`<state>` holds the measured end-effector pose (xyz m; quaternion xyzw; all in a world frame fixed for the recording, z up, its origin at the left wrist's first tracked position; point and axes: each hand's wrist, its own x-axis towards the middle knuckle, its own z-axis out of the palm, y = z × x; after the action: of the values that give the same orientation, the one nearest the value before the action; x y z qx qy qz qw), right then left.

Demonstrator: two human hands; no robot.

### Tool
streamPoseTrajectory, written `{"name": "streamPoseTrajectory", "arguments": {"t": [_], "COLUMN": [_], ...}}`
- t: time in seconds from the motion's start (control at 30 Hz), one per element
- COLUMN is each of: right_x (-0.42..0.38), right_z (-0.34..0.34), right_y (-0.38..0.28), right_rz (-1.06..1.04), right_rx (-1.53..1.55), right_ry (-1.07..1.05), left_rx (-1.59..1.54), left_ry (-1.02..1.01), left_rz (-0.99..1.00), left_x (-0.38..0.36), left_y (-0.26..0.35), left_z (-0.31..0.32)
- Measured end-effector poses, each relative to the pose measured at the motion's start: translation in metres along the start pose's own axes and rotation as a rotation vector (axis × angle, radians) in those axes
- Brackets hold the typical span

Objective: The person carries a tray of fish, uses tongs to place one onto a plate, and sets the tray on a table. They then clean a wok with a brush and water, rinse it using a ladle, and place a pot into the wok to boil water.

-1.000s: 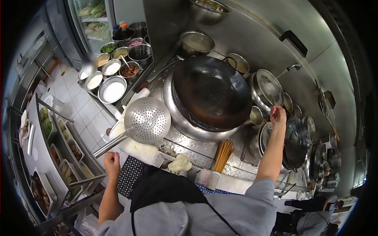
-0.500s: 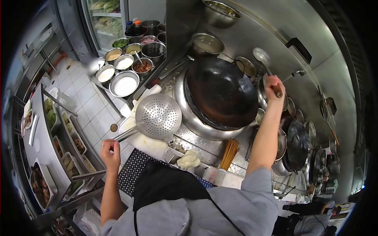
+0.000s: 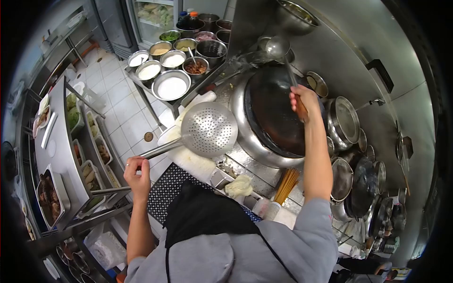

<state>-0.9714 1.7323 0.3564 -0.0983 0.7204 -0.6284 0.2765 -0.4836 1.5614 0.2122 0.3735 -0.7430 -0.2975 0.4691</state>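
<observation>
My left hand (image 3: 137, 175) is closed around the handle of a round perforated strainer (image 3: 209, 129), whose bowl hovers left of the wok over a folded white cloth (image 3: 196, 162). In my right hand (image 3: 304, 101) is the wooden grip of a ladle (image 3: 277, 47). Its long metal shaft reaches away over the wok, and its bowl overlaps a steel pot (image 3: 287, 56) behind. Beneath the right hand, a large dark wok (image 3: 273, 108) sits on a round steel burner ring (image 3: 243, 137); my forearm covers part of its right side.
Metal bowls of ingredients, including one of white powder (image 3: 171, 87), crowd a stand at back left. Bamboo sticks (image 3: 286, 186) stand in front of the burner. A lidded pot (image 3: 347, 118) is at right. Left is a counter (image 3: 54, 137) with food trays.
My right hand has swung the ladle left, from the wok's right side to the pot behind it. The strainer stays held in my left hand. The whole view has shifted.
</observation>
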Motion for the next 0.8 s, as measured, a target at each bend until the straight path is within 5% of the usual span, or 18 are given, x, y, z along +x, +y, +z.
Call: {"name": "streamPoseTrajectory", "arguments": {"t": [0.23, 0.5, 0.8], "right_x": [-0.068, -0.113, -0.046], "right_z": [-0.036, -0.121, -0.257], "right_y": [0.007, 0.024, 0.090], "right_rz": [-0.206, -0.143, -0.052], "right_rx": [-0.340, -0.332, -0.663], "right_ry": [0.122, 0.379, 0.766], "left_rx": [-0.072, -0.039, -0.034], "left_ry": [-0.084, -0.143, -0.159], "left_rz": [0.039, 0.105, 0.056], "left_x": [0.013, 0.023, 0.017], "left_y": [0.006, 0.004, -0.004], "left_z": [0.025, 0.042, 0.058]}}
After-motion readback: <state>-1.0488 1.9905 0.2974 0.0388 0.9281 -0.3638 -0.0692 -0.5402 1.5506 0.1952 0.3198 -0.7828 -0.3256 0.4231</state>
